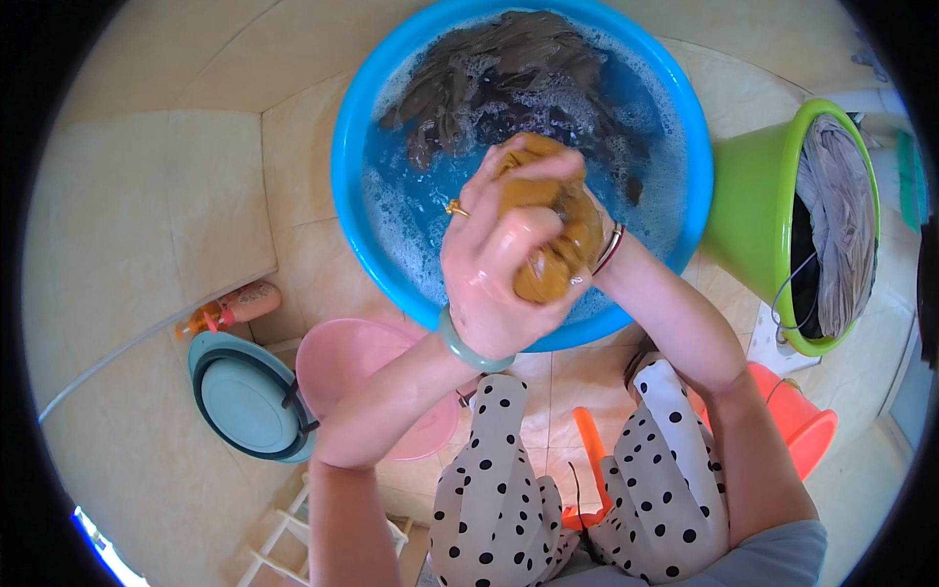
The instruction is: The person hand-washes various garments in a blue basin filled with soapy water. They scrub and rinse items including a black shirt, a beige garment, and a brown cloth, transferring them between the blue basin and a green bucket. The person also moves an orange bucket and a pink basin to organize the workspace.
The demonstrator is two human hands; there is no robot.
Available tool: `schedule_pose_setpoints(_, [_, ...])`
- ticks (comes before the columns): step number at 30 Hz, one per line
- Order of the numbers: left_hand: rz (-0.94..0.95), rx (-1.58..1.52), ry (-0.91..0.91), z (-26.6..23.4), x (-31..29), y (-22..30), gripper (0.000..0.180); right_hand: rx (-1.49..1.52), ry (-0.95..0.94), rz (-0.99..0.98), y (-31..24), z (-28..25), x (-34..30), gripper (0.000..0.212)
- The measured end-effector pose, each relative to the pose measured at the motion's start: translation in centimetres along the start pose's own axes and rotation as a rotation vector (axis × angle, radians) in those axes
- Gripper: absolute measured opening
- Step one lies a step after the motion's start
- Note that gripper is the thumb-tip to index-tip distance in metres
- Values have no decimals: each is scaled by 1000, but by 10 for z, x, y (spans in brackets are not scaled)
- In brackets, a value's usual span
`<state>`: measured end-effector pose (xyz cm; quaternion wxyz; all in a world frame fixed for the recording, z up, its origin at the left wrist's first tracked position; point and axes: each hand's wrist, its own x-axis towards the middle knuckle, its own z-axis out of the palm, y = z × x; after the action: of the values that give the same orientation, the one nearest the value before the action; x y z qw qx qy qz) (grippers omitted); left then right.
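Note:
Both my hands are wrapped around a wet, bunched-up mustard-yellow cloth (pixel 555 269), held above a big blue basin. My left hand (pixel 484 269), with a ring on a finger and a pale green bangle at the wrist, grips it from the left. From the right side my right hand (pixel 601 213) closes on it, partly hidden behind the cloth; thin bracelets circle that wrist. Below, the blue basin (pixel 349 186) holds sudsy water. Dark grey-brown fabric (pixel 518 49) lies soaking in the basin's far part.
A green bucket (pixel 748 191) with grey fabric (pixel 839 215) in it stands at the right, a red-orange bucket (pixel 807 430) nearer. Left are a pink basin (pixel 357 342), a teal basin (pixel 249 401) and a pink bottle (pixel 256 299). A white rack (pixel 284 538) sits near left.

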<state>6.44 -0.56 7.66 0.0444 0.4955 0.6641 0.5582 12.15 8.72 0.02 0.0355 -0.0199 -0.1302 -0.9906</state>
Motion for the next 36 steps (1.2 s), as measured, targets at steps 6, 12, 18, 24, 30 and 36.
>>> schedule_pose_setpoints(6, [257, 183, -194, -11, -7, 21, 25, -431, 76, 246, -8, 16, 14, 14])
schedule_pose_setpoints(12, [433, 285, -293, -9, -24, 18, 23, -893, 180, 383, -7, 36, 19, 14])
schedule_pose_setpoints(18, [438, 249, -409, -4, -37, -10, 28, -1361, 184, 390, -14, 8, 26, 11])
schedule_pose_setpoints(24, [-512, -364, 306, -4, -6, -35, 38, -317, 456, -127, -20, -10, -8, 47])
schedule_pose_setpoints(30, [-620, -409, 727, -4, -16, -32, 40, -240, 417, -257, 9, -17, -33, 72])
schedule_pose_setpoints(36, [45, 148, -101, 7, -56, -7, 32, -674, 479, -47, -4, 2, -32, 24])
